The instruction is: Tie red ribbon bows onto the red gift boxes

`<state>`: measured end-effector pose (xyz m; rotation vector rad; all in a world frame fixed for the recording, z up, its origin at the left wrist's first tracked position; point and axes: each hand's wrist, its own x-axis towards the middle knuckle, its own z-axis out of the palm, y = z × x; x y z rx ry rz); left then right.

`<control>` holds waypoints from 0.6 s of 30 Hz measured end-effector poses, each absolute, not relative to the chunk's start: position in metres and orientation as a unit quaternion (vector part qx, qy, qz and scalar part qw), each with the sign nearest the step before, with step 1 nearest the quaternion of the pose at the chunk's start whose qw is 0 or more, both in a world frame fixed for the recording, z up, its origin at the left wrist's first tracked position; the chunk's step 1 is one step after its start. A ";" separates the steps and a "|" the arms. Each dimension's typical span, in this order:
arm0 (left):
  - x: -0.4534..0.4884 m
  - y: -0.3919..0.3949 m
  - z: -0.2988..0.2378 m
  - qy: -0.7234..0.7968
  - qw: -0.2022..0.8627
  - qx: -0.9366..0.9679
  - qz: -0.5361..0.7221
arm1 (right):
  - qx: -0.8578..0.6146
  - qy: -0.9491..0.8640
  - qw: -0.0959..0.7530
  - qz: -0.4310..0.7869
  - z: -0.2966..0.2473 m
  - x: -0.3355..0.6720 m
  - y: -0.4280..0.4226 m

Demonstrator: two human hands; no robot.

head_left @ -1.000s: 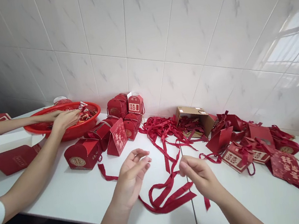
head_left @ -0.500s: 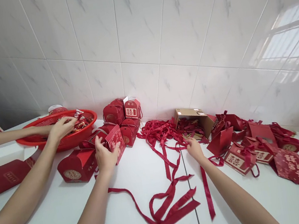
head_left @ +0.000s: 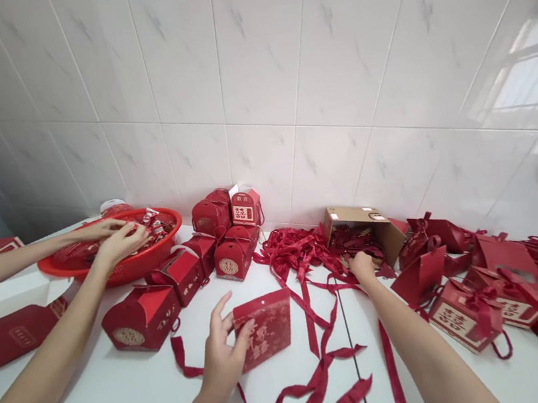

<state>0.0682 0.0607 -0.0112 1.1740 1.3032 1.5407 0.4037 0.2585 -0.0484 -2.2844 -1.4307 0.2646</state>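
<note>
My left hand [head_left: 223, 350] grips a red candy box [head_left: 266, 326] with gold characters on its face, held tilted above the white table [head_left: 141, 396]. At the mouth of a cardboard carton [head_left: 390, 237], my right hand [head_left: 362, 267] reaches among dark red pieces [head_left: 350, 240]; its fingertips are hidden. Beside the carton lies a tangled pile of red ribbons [head_left: 296, 244]. Loose ribbon strands [head_left: 299, 402] trail forward over the table.
Another person's hands [head_left: 121, 244] work over a red plastic basket [head_left: 174, 226] of wrapped sweets at left. Closed red boxes [head_left: 140, 322] stand between us. Ribbon-tied red bags [head_left: 463, 317] crowd the right side. A tiled wall [head_left: 262, 155] rises behind.
My left hand has brought the red candy box away from the standing boxes, toward me and to the right. My right hand has moved from the ribbons' edge into the carton's mouth.
</note>
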 end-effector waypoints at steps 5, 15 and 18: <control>0.086 0.048 -0.005 0.472 0.457 0.505 0.560 | -0.795 -0.532 0.243 0.163 -0.024 0.405 0.239; 0.090 0.058 0.009 0.422 0.261 0.658 0.566 | -0.504 -0.707 0.424 0.258 0.047 0.378 0.092; 0.096 0.056 0.005 0.429 0.272 0.668 0.543 | -0.343 -0.782 0.466 0.233 0.049 0.359 0.056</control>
